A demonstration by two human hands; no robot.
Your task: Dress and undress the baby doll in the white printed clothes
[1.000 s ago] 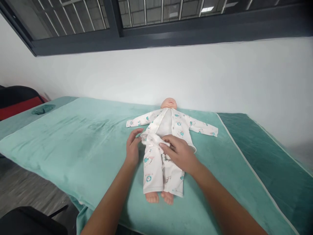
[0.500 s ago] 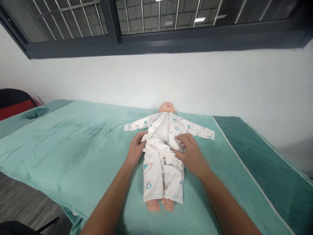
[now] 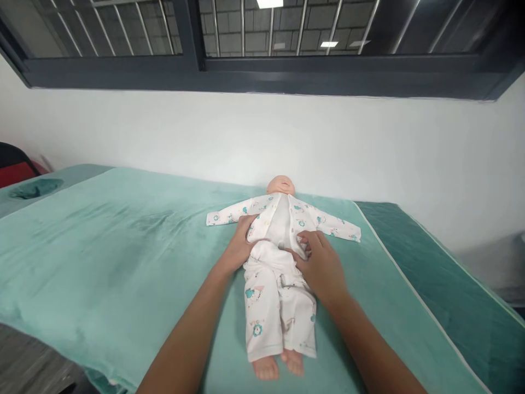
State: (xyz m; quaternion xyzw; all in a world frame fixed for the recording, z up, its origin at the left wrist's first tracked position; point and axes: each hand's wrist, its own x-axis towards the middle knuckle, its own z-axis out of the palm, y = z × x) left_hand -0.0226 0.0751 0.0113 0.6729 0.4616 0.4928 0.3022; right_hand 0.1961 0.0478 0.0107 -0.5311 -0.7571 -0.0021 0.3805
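Observation:
A baby doll lies on its back, head toward the wall and bare feet toward me. It wears a white printed baby jacket, unfastened down the front over a white layer, with both sleeves spread. White printed pants cover its legs. My left hand is closed at the jacket's lower left side, thumb near the waistband. My right hand pinches the lower front edge of the jacket on the right; the exact grip is partly hidden by the fingers.
A green plush cover spreads over the bed, with a darker green strip at right. Behind it stands a white wall under a dark window frame. At far left are a hole in the surface and a red-and-black object.
My left hand has shifted inward and up along the jacket's side, and its front panel there now lies flatter. My right hand stays at the right edge. The view has tilted slightly.

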